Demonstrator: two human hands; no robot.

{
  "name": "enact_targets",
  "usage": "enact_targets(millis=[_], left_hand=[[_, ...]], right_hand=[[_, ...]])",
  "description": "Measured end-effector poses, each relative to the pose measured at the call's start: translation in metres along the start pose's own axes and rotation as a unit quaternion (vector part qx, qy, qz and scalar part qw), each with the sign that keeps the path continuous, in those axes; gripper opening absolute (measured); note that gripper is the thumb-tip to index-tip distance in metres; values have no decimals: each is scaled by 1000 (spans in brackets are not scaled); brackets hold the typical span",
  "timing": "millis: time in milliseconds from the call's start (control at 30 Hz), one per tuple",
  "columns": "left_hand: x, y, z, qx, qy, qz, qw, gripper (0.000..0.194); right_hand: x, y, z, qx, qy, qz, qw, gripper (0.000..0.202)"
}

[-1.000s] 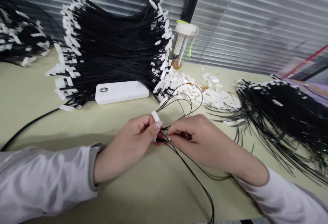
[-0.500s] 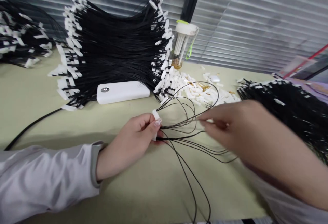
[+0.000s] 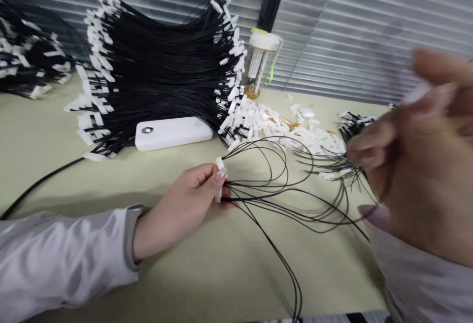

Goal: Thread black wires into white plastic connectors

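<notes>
My left hand pinches a white connector between thumb and fingers, low over the table. Several thin black wires run out of the connector to the right. Some loop upward and others hang toward the table's front edge. My right hand is raised at the right, close to the camera and smeared by motion. Its lower fingers look curled, and what they hold, if anything, cannot be made out. A fan of loose black wire ends shows just left of those fingers.
A thick stack of black wires with white connectors stands behind, a white power bank before it. Loose white connectors lie beside a clear bottle. Another wire bundle sits far left. A blinded window backs the table.
My right hand has moved up and to the right, away from the wires near the connector. My left hand keeps its grip on the connector. The hanging wires have drawn together.
</notes>
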State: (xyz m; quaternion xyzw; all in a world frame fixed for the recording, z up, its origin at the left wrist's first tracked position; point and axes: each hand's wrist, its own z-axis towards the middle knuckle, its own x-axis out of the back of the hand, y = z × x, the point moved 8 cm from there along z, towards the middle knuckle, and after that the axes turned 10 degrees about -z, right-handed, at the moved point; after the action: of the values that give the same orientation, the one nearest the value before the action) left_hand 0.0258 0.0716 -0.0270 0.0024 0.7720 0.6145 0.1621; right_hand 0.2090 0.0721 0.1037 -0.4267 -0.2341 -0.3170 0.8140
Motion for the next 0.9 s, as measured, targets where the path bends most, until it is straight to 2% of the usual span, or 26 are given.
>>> enact_targets(millis=[33,100,167,267,333,667,800,900], left_hand=[[0,-1,0,-2,-3,-6,1000,26],[-1,-2,0,-1,-11,-13,1000,25],[-2,-3,-1,6,-19,-14,1000,25],[-3,-2,-3,11,-27,-7,1000,25],[-3,0,-4,11,-28,-8,1000,25],[-5,-1,-3,12,-47,-19,999,25],[-5,-1,-4,15,-48,-25,998,24],[-6,-1,-4,15,-56,-39,998,25]], right_hand=[[-5,-1,0,-14,-4,36,999,31],[-26,-5,-1,-17,-65,56,996,21],[-48,-11,-4,26,-126,-13,992,13],[-67,-20,-9,113,-134,-99,980,9],[-75,-22,-11,140,-136,-125,973,10],[-79,-26,-14,164,-133,-145,967,11],[-83,-28,-17,207,-137,-158,956,13],[-80,-31,-20,254,-110,-184,943,16]])
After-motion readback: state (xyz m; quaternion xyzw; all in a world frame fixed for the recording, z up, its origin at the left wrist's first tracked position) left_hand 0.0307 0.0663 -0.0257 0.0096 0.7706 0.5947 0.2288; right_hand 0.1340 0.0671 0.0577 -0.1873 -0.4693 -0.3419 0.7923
